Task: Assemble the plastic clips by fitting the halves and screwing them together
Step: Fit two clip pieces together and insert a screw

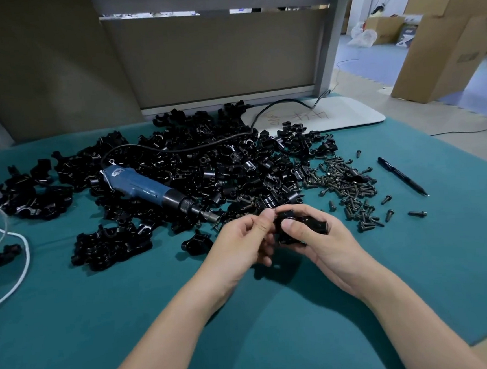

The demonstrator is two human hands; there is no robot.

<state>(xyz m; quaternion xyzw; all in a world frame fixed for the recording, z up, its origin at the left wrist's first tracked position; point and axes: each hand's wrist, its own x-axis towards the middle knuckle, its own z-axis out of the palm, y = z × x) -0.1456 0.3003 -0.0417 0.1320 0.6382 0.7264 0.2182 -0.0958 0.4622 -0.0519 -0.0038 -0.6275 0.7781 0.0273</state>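
Both hands meet over the green table, just in front of the parts heap. My right hand (315,240) grips a black plastic clip (313,223), thumb pressed on its top. My left hand (241,240) pinches the clip's left end between thumb and forefinger; whether a screw is in those fingers is hidden. A large pile of black clip halves (205,170) covers the table behind the hands. A blue electric screwdriver (148,189) lies on the pile, tip pointing toward my hands. Loose dark screws (345,184) are scattered to the right.
A black marker pen (402,176) lies right of the screws. A white board (333,114) with scribbles sits at the back right. A white cord (22,262) loops at the left edge. One clip half (197,242) lies alone left of my hands. The green table (129,312) ends at the right.
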